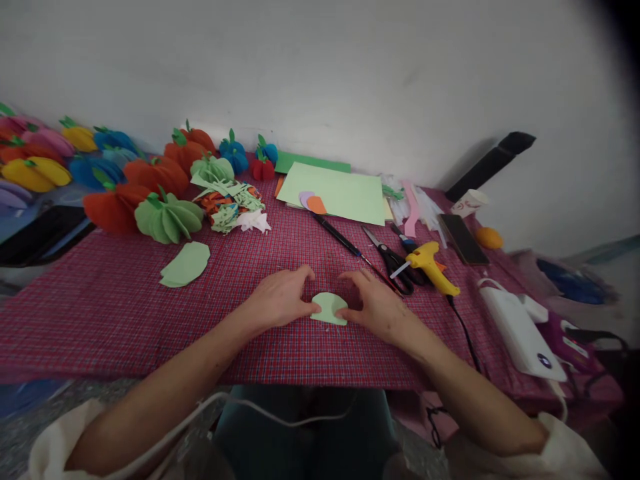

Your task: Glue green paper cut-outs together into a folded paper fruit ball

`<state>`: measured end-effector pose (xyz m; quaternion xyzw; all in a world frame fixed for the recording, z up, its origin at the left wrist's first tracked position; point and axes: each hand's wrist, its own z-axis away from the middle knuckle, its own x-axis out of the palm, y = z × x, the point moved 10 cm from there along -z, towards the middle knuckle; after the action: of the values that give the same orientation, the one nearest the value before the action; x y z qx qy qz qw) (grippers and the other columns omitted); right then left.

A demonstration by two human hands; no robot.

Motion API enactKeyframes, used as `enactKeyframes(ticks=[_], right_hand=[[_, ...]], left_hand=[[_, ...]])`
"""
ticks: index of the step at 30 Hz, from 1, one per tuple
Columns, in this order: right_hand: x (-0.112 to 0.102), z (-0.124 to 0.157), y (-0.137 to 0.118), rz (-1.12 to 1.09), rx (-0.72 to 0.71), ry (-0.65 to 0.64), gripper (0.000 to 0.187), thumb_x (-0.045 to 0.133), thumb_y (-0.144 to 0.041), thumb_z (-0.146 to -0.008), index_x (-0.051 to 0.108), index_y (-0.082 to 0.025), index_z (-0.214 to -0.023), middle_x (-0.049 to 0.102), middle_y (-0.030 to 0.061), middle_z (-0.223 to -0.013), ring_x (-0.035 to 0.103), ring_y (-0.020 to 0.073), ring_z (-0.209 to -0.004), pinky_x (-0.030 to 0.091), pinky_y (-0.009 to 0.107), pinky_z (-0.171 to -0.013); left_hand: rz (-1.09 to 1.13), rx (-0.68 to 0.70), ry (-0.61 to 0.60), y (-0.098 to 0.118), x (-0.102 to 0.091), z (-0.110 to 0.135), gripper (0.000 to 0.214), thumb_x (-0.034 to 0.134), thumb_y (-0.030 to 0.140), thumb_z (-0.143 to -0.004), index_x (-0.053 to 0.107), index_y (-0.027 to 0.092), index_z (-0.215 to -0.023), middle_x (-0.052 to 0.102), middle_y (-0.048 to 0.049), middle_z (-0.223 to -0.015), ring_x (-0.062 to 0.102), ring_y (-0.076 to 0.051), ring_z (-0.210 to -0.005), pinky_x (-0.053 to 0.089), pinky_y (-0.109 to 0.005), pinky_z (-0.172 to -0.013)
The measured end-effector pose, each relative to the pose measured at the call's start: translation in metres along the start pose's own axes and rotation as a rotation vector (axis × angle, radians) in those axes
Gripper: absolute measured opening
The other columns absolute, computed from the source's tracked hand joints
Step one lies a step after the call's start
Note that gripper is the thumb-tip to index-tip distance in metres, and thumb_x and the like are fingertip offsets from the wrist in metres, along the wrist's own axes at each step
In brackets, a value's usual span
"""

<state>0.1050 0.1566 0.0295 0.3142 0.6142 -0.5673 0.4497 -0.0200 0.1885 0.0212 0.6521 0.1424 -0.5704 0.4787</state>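
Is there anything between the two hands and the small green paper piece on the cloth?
Nothing visible. The left hand and the right hand touch the small green paper piece at its two sides; the scissors lie apart, farther right.

a table under a red checked cloth [110, 320] carries paper pumpkins [167, 219], paper scraps [230, 207], a light green sheet [340, 192], black scissors [395, 261], a yellow glue gun [435, 265] and a small green cut-out [330, 308]

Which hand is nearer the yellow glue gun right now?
Right. The right hand rests at the right edge of the green paper piece, just left of the glue gun; the left hand sits at its left edge, farther away.
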Motion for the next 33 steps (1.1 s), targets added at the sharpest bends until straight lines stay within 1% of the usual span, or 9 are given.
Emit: enactKeyframes(ticks=[2,5,9,12,16,21,24,26,33], right_hand=[[-0.003,0.001,-0.003,0.057,-0.01,0.012,0.058,0.071,-0.032,-0.066,0.047,-0.022,-0.118,0.053,0.0067,-0.108,0.056,0.0206,-0.092,0.044,0.035,-0.078],[-0.007,0.004,-0.009,0.097,-0.029,0.034,0.059,0.071,-0.033,-0.067,0.045,-0.021,-0.12,0.052,0.0073,-0.109,0.054,0.0223,-0.098,0.044,0.036,-0.082],[-0.011,0.007,-0.014,0.125,-0.05,0.067,0.059,0.071,-0.032,-0.068,0.045,-0.02,-0.12,0.051,0.0085,-0.11,0.054,0.0227,-0.098,0.045,0.036,-0.082],[-0.014,0.01,-0.016,0.136,-0.079,0.108,0.058,0.071,-0.031,-0.068,0.046,-0.019,-0.12,0.051,0.0095,-0.111,0.051,0.024,-0.103,0.044,0.038,-0.084],[-0.013,0.012,-0.017,0.134,-0.112,0.147,0.054,0.071,-0.032,-0.068,0.05,-0.018,-0.116,0.052,0.0103,-0.109,0.049,0.0251,-0.104,0.041,0.04,-0.087],[-0.019,0.015,-0.02,0.091,-0.191,0.174,0.036,0.067,-0.029,-0.073,0.057,-0.018,-0.106,0.057,0.0072,-0.103,0.049,0.0217,-0.101,0.039,0.036,-0.088],[-0.032,0.023,-0.021,0.058,-0.211,0.269,0.012,0.058,-0.023,-0.082,0.063,-0.019,-0.093,0.062,0.0039,-0.094,0.051,0.0185,-0.094,0.036,0.034,-0.088],[-0.034,0.028,-0.023,0.059,-0.21,0.309,0.014,0.052,-0.021,-0.086,0.066,-0.02,-0.087,0.064,0.0037,-0.089,0.052,0.0175,-0.089,0.036,0.034,-0.086],[0.0,0.036,-0.036,0.221,-0.208,0.224,0.022,0.048,-0.026,-0.089,0.069,-0.023,-0.09,0.066,0.0046,-0.091,0.047,0.0204,-0.091,0.034,0.034,-0.078]], left_hand=[[-0.044,0.06,0.085,0.011,-0.01,0.006,0.045,0.056,0.039,-0.078,0.046,0.02,-0.117,0.062,-0.0026,-0.095,0.055,-0.018,-0.083,0.038,-0.03,-0.068],[-0.246,0.202,0.202,0.039,-0.018,0.023,0.031,0.041,0.031,-0.089,0.049,0.025,-0.118,0.058,-0.0029,-0.113,0.049,-0.021,-0.098,0.034,-0.036,-0.08],[-0.403,0.361,0.128,0.067,0.007,0.045,0.049,0.039,0.051,-0.086,0.046,0.021,-0.124,0.049,-0.0062,-0.131,0.045,-0.024,-0.101,0.031,-0.038,-0.082],[-0.45,0.347,0.102,0.067,0.021,0.052,0.064,0.038,0.061,-0.081,0.045,0.017,-0.126,0.048,-0.0086,-0.131,0.044,-0.026,-0.104,0.03,-0.039,-0.083],[-0.443,0.319,0.099,0.065,0.021,0.056,0.066,0.035,0.064,-0.08,0.047,0.017,-0.124,0.051,-0.0096,-0.128,0.045,-0.027,-0.102,0.029,-0.04,-0.082],[-0.314,0.288,0.089,0.068,0.001,0.052,0.045,0.026,0.048,-0.091,0.059,0.023,-0.107,0.064,-0.0037,-0.107,0.047,-0.022,-0.093,0.028,-0.037,-0.077],[-0.299,0.239,0.17,0.067,-0.013,0.044,0.041,0.025,0.038,-0.094,0.063,0.023,-0.095,0.067,-0.0022,-0.094,0.046,-0.021,-0.09,0.027,-0.037,-0.075],[-0.344,0.224,0.239,0.067,-0.016,0.039,0.033,0.03,0.031,-0.093,0.062,0.023,-0.099,0.066,-0.0028,-0.096,0.045,-0.021,-0.09,0.026,-0.037,-0.073],[-0.523,0.294,0.202,0.064,0.015,0.031,0.019,0.043,0.018,-0.088,0.059,0.021,-0.097,0.065,-0.0027,-0.097,0.046,-0.021,-0.086,0.026,-0.037,-0.069]])
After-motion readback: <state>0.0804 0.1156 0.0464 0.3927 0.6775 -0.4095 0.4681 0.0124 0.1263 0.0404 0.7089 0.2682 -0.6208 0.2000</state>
